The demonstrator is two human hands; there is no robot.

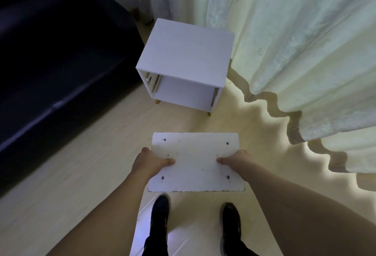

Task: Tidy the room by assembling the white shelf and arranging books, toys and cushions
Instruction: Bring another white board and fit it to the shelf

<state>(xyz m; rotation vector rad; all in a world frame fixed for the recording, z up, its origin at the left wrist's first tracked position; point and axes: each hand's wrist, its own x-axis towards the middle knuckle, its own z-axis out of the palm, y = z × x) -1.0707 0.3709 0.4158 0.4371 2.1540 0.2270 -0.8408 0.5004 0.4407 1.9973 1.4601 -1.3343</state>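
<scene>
While the person stands facing the white shelf (184, 66), both hands carry a flat white panel (196, 162) level in the air, on the near side of the shelf and well apart from it, over the pale wood floor (81, 164). The left hand (151, 163) grips the panel's left edge and the right hand (236, 161) its right edge; each thumb lies flat on the upper face, pointing inward. The other fingers are hidden beneath the board, so I cannot tell how far they curl, though they seem to be wrapped under the edge.

From how flat it stays between two side grips, the panel looks stiff, a pressed-board piece that should not sag or fold. It appears light enough to carry without strain, but wide enough that one hand alone would likely let it tip. Its face looks smooth, so a thumb-over, fingers-under hold at the middle of each short side seems the safest purchase. The edge farthest from the shelf looks rough and chipped, so it may crumble or scratch if knocked; small screw holes (164, 140) sit near the corners.

The shelf stands on short wooden legs, its open front towards the person, with rails visible inside. A dark sofa (50, 62) lies left of the shelf, pale curtains (295, 42) right of it.
</scene>
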